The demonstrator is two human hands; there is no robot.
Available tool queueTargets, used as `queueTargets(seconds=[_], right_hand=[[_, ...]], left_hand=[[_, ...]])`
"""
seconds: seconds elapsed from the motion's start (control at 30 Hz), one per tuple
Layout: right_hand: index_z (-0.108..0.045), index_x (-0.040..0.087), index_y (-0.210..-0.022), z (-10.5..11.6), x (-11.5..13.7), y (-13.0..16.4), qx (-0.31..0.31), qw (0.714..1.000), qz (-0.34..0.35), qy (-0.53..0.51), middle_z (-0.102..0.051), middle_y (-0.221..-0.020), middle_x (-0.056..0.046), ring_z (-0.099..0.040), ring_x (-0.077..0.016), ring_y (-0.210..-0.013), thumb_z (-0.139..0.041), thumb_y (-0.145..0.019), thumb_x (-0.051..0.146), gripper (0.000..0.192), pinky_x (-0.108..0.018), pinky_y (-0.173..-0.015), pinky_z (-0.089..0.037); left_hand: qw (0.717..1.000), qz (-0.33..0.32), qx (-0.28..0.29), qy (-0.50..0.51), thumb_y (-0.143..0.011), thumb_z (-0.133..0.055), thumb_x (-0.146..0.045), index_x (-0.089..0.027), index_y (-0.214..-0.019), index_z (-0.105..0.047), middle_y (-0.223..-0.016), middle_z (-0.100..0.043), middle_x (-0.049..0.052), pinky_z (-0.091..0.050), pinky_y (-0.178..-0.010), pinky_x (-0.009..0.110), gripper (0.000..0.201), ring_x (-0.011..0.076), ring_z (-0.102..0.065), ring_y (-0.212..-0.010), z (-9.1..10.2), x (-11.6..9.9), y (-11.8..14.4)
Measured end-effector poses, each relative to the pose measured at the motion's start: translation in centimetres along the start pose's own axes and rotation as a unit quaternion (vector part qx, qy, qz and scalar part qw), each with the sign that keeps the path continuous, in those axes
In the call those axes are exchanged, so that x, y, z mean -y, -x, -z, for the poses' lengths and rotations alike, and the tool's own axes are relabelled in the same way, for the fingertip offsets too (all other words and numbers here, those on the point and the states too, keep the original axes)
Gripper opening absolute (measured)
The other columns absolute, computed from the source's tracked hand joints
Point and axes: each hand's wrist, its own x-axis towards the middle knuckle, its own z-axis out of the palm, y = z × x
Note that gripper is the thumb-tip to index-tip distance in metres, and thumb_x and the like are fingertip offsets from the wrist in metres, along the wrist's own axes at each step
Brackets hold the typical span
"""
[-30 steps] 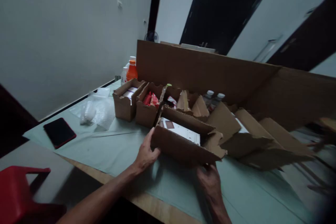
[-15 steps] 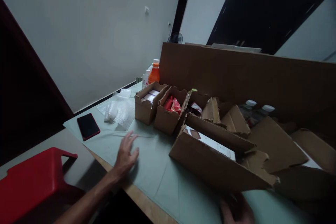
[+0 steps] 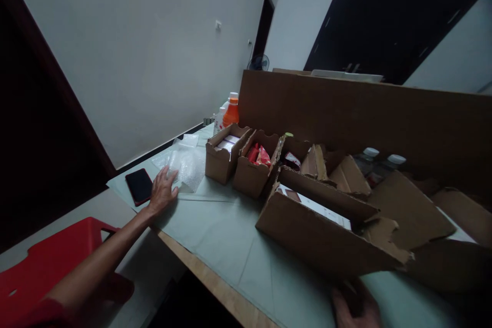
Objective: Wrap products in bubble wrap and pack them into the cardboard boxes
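Left hand (image 3: 161,192) is laid flat, fingers spread, on the bubble wrap (image 3: 184,164) near the table's (image 3: 230,236) left edge, beside the phone (image 3: 139,186). Right hand (image 3: 355,307) is seen under the near cardboard box (image 3: 319,241); its grip cannot be told.

No writing, brand, number or sign can be read anywhere. The white sheet (image 3: 313,206) inside the near cardboard box (image 3: 326,238) carries a dark patch and faint marks, too small and dim to make out. The orange bottle (image 3: 230,111) and the red packets (image 3: 258,154) show colour only, their labels being blurred.
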Motion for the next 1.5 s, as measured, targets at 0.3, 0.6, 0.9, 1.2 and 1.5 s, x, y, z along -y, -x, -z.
queueTargets(seconds=[0.3, 0.6, 0.9, 1.2, 1.5], right_hand=[[-0.058, 0.013, -0.133, -0.4, -0.3, 0.2, -0.042, 0.999, -0.001, 0.017, -0.072, -0.109, -0.016, -0.067, -0.0378, -0.098, -0.053, -0.072, 0.056, 0.075, -0.048, -0.082, -0.051], [-0.060, 0.011, -0.131, -0.7, -0.3, 0.5, -0.053, 0.998, 0.029, 0.020, -0.072, -0.108, -0.018, -0.066, -0.0394, -0.101, -0.050, -0.070, 0.055, 0.075, -0.049, -0.085, -0.051], [-0.064, 0.010, -0.122, -0.7, 0.1, 0.8, -0.062, 0.997, 0.044, 0.009, -0.072, -0.104, -0.018, -0.066, -0.0365, -0.096, -0.050, -0.070, 0.046, 0.065, -0.047, -0.084, -0.050], [-0.064, 0.006, -0.124, -1.0, -0.2, 0.8, -0.068, 0.996, 0.056, -0.009, -0.072, -0.099, -0.018, -0.064, -0.0328, -0.091, -0.050, -0.069, 0.044, 0.069, -0.043, -0.083, -0.049], [-0.069, 0.014, -0.112, -1.2, -0.5, 0.4, -0.101, 0.993, 0.046, -0.049, -0.073, -0.089, -0.012, -0.064, -0.0299, -0.086, -0.054, -0.068, 0.039, 0.053, -0.042, -0.081, -0.049]], left_hand=[[0.993, -0.056, -0.051, 0.089, -0.079, -0.058, -0.019, -0.022, -0.086, -0.073, -0.134, -0.061, 0.011, -0.035, -0.114, 0.053, 0.017, 0.0337, -0.047, -0.135, 0.2, -2.4, -4.6], [0.903, 0.059, -0.154, 0.396, -0.076, -0.071, -0.040, -0.016, -0.090, -0.068, -0.115, -0.069, 0.010, -0.049, -0.095, 0.035, 0.027, 0.0225, -0.064, -0.105, 6.8, -6.7, -4.7], [0.808, 0.087, -0.188, 0.551, -0.072, -0.074, -0.047, -0.018, -0.086, -0.062, -0.077, -0.067, -0.002, -0.050, -0.069, 0.023, 0.035, 0.0118, -0.062, -0.068, 11.8, -9.7, -2.6], [0.789, 0.123, -0.060, 0.598, -0.070, -0.079, -0.047, -0.016, -0.083, -0.062, -0.071, -0.066, -0.002, -0.048, -0.065, 0.023, 0.037, 0.0121, -0.061, -0.064, 10.8, -13.4, 6.0], [0.753, 0.091, 0.240, 0.606, -0.071, -0.081, -0.045, -0.013, -0.077, -0.068, -0.073, -0.072, 0.006, -0.050, -0.067, 0.026, 0.035, 0.0157, -0.064, -0.067, 10.8, -18.7, 12.9]])
